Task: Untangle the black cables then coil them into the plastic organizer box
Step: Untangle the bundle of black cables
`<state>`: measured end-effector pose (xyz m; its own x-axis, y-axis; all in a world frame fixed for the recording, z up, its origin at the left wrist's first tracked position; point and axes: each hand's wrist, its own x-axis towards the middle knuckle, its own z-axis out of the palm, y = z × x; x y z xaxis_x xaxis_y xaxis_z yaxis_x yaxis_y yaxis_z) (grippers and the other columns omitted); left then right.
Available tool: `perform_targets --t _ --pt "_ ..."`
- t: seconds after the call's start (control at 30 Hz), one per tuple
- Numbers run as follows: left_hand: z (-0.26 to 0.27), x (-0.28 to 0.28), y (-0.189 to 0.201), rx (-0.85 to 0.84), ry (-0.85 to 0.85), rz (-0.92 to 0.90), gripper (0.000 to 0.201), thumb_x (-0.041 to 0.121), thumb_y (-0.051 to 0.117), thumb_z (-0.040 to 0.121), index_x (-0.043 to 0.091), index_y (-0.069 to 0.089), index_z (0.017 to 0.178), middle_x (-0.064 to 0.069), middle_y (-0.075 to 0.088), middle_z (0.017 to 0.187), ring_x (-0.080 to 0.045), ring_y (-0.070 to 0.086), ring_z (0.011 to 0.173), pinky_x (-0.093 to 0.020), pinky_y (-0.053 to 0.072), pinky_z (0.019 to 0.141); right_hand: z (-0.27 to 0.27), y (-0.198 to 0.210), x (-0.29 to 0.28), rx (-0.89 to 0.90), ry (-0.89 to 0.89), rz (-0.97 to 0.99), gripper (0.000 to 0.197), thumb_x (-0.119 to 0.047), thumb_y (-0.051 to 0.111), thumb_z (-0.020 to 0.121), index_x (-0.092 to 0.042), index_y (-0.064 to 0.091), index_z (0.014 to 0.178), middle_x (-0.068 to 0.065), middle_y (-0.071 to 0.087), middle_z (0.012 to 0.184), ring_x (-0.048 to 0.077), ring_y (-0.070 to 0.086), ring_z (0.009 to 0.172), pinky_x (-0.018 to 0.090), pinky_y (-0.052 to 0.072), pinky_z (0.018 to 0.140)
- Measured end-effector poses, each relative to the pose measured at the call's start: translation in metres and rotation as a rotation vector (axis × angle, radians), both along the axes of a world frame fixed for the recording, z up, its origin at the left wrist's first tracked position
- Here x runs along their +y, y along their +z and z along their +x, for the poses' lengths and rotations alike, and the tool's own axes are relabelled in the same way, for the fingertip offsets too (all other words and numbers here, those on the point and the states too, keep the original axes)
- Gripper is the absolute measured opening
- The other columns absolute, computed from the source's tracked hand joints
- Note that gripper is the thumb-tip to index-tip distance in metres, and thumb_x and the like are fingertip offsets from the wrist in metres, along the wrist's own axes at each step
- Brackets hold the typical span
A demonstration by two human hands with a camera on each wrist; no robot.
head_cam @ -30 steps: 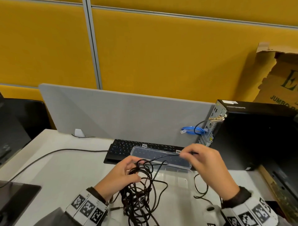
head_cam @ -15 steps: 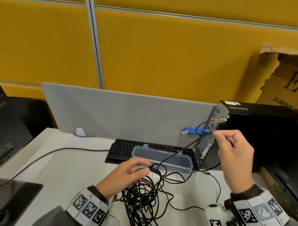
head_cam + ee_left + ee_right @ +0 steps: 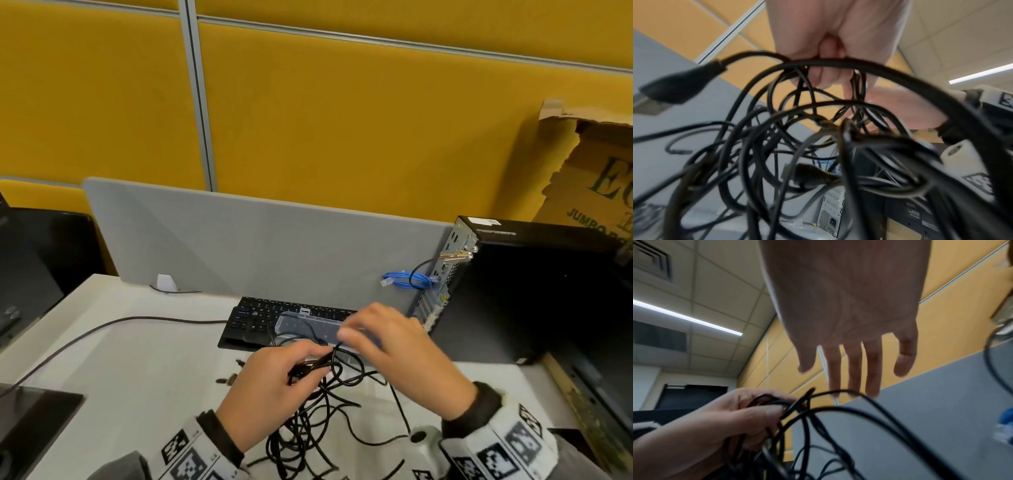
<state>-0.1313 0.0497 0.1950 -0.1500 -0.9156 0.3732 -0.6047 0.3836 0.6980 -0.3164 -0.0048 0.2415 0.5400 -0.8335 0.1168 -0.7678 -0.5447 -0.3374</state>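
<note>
A tangle of black cables (image 3: 308,421) hangs from my left hand (image 3: 301,363), which grips a bunch of strands above the white desk. The left wrist view shows the curled fingers (image 3: 828,78) round the loops (image 3: 797,146), with a plug (image 3: 680,87) sticking out. My right hand (image 3: 356,329) hovers just right of it with fingers straight and spread, holding nothing; a loop (image 3: 849,395) passes near its fingertips (image 3: 853,369). The clear plastic organizer box (image 3: 298,325) lies open behind the hands, its lid against the keyboard.
A black keyboard (image 3: 267,311) lies by the grey divider (image 3: 239,246). A black computer tower (image 3: 513,291) with a blue cable (image 3: 407,279) stands at the right, torn cardboard (image 3: 599,171) behind it. A thin cable (image 3: 102,329) crosses the desk at the left.
My right hand, which held a strand pulled up towards the tower, has let go and come back down left, close to the left hand. The left hand still holds the bundle.
</note>
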Motion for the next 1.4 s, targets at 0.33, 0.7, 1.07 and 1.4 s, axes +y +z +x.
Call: perform_targets --t 0.33,0.7,1.07,1.4 --pt "0.014 0.006 0.003 -0.056 -0.086 -0.097 0.036 0.070 0.041 0.080 0.049 0.051 0.108 0.034 0.055 0.094 0.013 0.053 0.092 -0.006 0.042 0.077 0.013 0.016 -0.002 -0.458 0.082 0.544 0.023 -0.026 0.052 0.094 -0.021 0.060 0.073 -0.011 0.049 0.062 0.000 0.041 0.056 0.013 0.035 0.059" --pt "0.013 0.000 0.004 0.330 -0.234 0.592 0.069 0.083 0.022 0.071 0.040 0.064 0.106 0.015 0.066 0.095 -0.005 0.056 0.080 -0.014 0.043 0.061 0.005 0.019 0.009 -1.163 0.247 0.968 0.010 -0.022 0.058 0.080 -0.013 0.057 0.077 -0.001 0.047 0.068 0.010 0.044 0.065 0.017 0.042 0.064" --pt "0.016 -0.023 -0.013 0.221 0.047 0.218 0.044 0.071 0.051 0.064 0.059 0.041 0.105 0.028 0.035 0.118 0.012 0.034 0.113 -0.020 0.037 0.096 0.012 0.033 0.016 -0.607 0.266 0.677 0.024 -0.025 0.045 0.097 -0.016 0.066 0.092 -0.013 0.051 0.064 0.002 0.030 0.053 0.012 0.027 0.051" --pt "0.037 -0.027 -0.021 0.087 0.157 0.141 0.024 0.027 0.037 0.098 0.037 0.054 0.085 0.013 0.059 0.067 -0.001 0.054 0.076 -0.034 0.043 0.084 -0.013 0.019 -0.002 -0.911 -0.041 0.560 0.030 -0.042 0.059 0.086 -0.019 0.055 0.067 0.009 0.024 0.063 0.014 0.023 0.055 0.021 0.022 0.048"
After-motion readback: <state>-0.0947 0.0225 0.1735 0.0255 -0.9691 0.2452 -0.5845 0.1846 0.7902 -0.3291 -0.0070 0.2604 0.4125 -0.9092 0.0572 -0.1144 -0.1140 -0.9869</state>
